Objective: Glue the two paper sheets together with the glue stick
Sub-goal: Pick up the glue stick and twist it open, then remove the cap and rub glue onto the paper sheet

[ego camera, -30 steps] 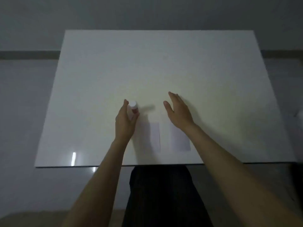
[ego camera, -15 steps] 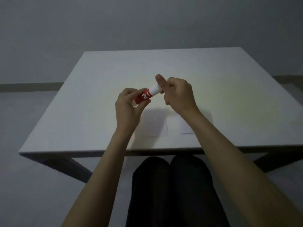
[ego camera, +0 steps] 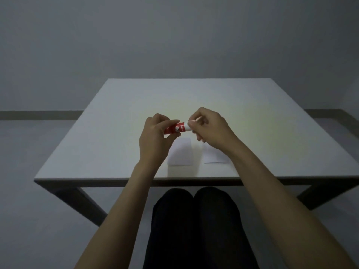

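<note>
Here, the person sits at a white table [ego camera: 116, 117] with both bare forearms raised over its near edge and dark trousers [ego camera: 196, 226] visible below it. The glue stick [ego camera: 177, 129] is held in the air above the table, lying nearly level and tilted slightly upward toward the right. The left hand [ego camera: 155, 136] grasps the red body of the stick, with the thumb underneath and the fingers curled over the top; white lettering on the red label faces the viewer, too small to read in full. The right hand [ego camera: 209, 129] is closed around the white end of the stick, pinching it between thumb and fingertips. Whether the cap is seated or partly off cannot be told, since the fingers cover that end. Both hands are close together, joined only by the stick. Two paper sheets lie flat on the table beneath the hands, near the front edge. The left sheet [ego camera: 182, 154] sits just right of the left wrist, partly shaded by it. The right sheet [ego camera: 213, 158] lies beside it, with a strip of bare table between them, and its far part is covered by the right wrist. The sheets do not touch each other. The room is dim, with a grey wall [ego camera: 174, 35] behind the table.
</note>
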A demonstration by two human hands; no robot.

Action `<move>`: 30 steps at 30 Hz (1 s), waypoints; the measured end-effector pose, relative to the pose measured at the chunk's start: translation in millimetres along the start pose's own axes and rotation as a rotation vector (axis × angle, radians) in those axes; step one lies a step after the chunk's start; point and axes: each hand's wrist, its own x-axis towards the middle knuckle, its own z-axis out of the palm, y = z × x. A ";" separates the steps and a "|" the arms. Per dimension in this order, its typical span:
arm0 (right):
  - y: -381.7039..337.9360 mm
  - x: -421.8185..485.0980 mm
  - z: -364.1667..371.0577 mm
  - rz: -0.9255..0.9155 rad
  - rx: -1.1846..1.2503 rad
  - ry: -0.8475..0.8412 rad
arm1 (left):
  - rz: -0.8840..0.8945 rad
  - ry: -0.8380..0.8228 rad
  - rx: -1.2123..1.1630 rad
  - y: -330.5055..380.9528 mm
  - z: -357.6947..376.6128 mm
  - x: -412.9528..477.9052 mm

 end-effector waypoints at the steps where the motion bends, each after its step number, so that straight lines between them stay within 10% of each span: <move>1: 1.7 1.1 -1.1 -0.014 0.025 -0.054 | -0.008 0.007 0.004 -1.2 0.4 1.6; 14: 22.8 34.7 -13.8 -0.033 0.207 0.147 | -0.063 -0.023 -0.009 -23.1 7.1 10.0; 21: 94.0 77.1 -54.3 0.112 -0.379 0.262 | -0.306 0.024 -0.323 -25.8 8.8 13.1; 30: 129.9 73.7 -42.3 0.144 -0.474 0.174 | -0.312 0.075 -0.311 -22.0 12.9 15.4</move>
